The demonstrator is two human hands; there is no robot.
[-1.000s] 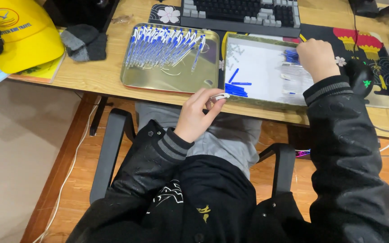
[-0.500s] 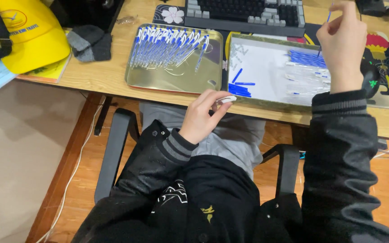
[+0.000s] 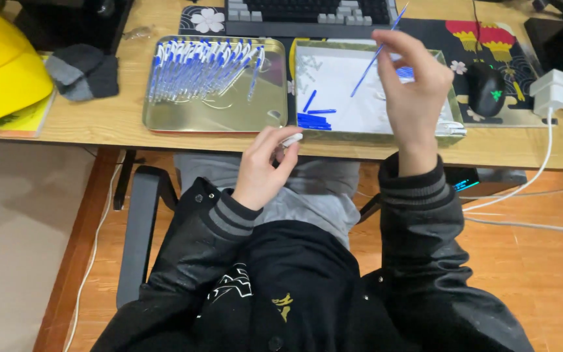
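A thin blue pen refill (image 3: pixel 373 55) is pinched in the fingers of the right hand (image 3: pixel 415 98), raised over the white-lined tray (image 3: pixel 451 120) on the bench (image 3: pixel 99 120); the left hand (image 3: pixel 265 166), its grip closed on a small white pen part (image 3: pixel 291 139), waits at the bench edge. Judged step: assembly, refill picked. Joining them calls for lining up refill tip and part; finished pens (image 3: pixel 203 68) fill the neighbouring metal tray (image 3: pixel 216 117).

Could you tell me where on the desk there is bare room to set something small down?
Bare wood lies between the grey sock and the gold tray, and along the desk edge right of the white tray. The pen rows and the mouse mat are crowded.
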